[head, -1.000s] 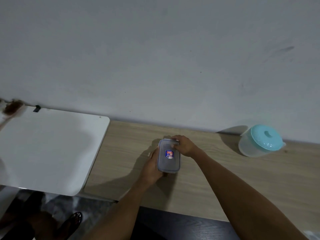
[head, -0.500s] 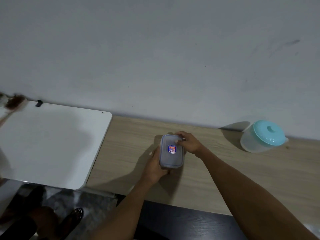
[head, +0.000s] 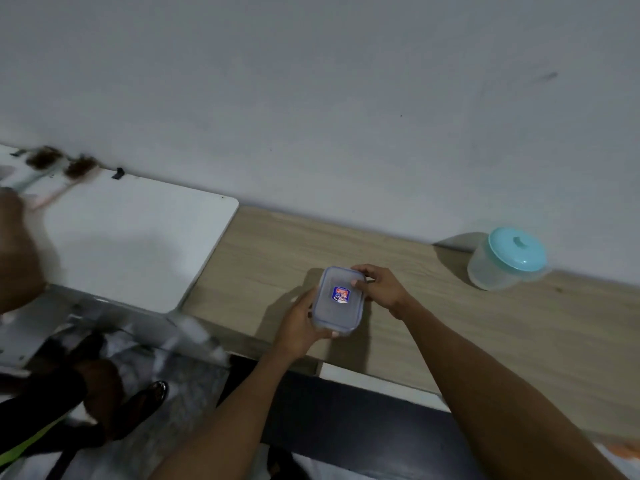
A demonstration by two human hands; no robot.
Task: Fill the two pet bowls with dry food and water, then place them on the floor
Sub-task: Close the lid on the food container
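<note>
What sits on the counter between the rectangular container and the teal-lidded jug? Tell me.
Nothing but bare wooden counter, crossed by the right hand gripping the rectangular container. The teal-lidded jug stands apart, in the head view.

The frosted lid of the small rectangular plastic container [head: 338, 299] hid its contents, and the print on its blue label was too small to read. Two brown clumps [head: 59, 162] at the white board's far corner were smeared by blur. Another person's arm [head: 17, 251] was cut off by the left edge.
</note>
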